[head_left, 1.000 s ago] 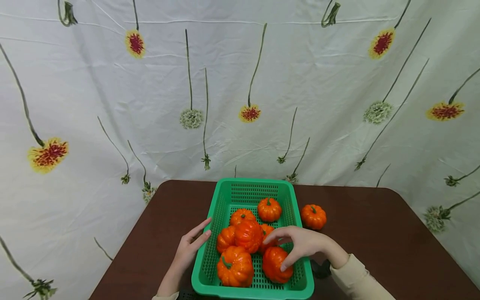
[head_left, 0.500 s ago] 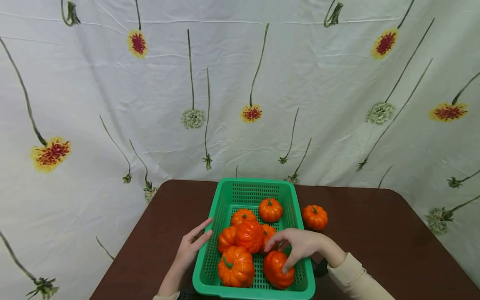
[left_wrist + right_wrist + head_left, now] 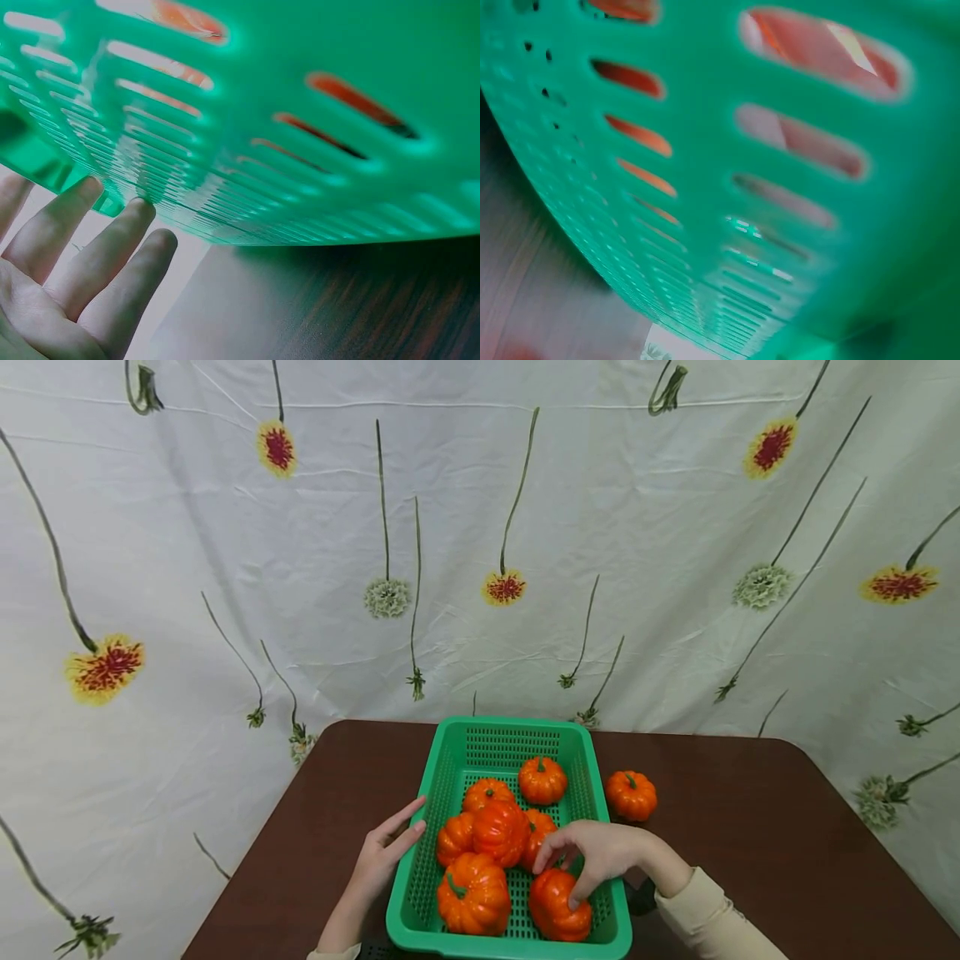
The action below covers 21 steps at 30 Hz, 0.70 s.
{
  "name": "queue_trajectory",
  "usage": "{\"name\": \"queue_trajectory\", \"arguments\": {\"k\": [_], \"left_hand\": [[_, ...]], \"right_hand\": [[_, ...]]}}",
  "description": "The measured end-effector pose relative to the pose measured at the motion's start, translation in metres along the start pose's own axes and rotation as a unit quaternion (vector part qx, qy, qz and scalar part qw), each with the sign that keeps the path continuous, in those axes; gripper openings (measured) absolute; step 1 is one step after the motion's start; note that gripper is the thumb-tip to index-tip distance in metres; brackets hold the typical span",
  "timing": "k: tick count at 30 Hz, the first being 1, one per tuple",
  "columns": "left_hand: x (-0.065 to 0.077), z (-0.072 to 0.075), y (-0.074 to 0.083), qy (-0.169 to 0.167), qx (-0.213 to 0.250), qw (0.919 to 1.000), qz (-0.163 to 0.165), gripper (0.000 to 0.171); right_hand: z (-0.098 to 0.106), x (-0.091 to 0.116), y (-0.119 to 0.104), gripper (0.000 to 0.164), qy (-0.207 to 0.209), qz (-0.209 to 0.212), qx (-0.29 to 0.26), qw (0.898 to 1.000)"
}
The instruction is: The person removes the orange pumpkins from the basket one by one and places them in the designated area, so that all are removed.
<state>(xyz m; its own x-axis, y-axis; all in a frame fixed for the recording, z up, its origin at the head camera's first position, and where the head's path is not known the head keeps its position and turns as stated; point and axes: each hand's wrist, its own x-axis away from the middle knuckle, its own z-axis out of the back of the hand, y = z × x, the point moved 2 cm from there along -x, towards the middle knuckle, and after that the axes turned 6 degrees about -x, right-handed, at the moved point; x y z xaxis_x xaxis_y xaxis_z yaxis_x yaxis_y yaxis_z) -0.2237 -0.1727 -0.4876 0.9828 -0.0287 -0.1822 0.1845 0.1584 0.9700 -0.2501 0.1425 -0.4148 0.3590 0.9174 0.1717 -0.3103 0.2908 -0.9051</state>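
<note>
A green plastic basket (image 3: pixel 402 897) with slotted walls stands on the dark table, holding several orange pumpkins. My right hand (image 3: pixel 602 852) reaches over its right rim and grips the pumpkin (image 3: pixel 557 914) in the near right corner, thumb on the near side and fingers curled at the far side. Its neighbour, a pumpkin with a green stem (image 3: pixel 474 897), sits in the near left corner. My left hand (image 3: pixel 378 860) rests at the basket's left rim with extended fingers; the left wrist view has those fingertips (image 3: pixel 139 214) right at the outer wall.
One small pumpkin (image 3: pixel 632 796) lies on the table (image 3: pixel 735 827) outside the basket, to its right. Another pumpkin (image 3: pixel 542 780) sits toward the basket's far end. Behind the table hangs a white flower-print cloth (image 3: pixel 450 527).
My right hand and the pumpkin under it have shifted slightly toward the basket's near right corner. The left hand keeps its place at the rim.
</note>
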Motion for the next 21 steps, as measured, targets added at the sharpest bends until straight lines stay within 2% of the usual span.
{"name": "queue_trajectory", "arguments": {"k": [6,14,17,21], "left_hand": [[0.000,0.000,0.000,0.001,-0.003,1.0000,-0.001,0.041],[0.000,-0.001,-0.001,0.001,-0.001,1.0000,-0.003,0.041],[-0.001,-0.001,-0.001,-0.001,0.004,1.0000,-0.005,0.041],[0.000,-0.001,-0.001,0.000,0.004,1.0000,-0.003,0.041]], "right_hand": [[-0.002,0.002,0.001,0.038,0.011,0.016,0.026,0.999],[-0.006,0.007,0.004,0.034,0.044,0.045,0.031,0.998],[-0.007,0.009,0.005,0.033,0.058,0.076,0.027,0.995],[-0.009,0.013,0.006,0.033,0.071,0.138,0.015,0.988]]}}
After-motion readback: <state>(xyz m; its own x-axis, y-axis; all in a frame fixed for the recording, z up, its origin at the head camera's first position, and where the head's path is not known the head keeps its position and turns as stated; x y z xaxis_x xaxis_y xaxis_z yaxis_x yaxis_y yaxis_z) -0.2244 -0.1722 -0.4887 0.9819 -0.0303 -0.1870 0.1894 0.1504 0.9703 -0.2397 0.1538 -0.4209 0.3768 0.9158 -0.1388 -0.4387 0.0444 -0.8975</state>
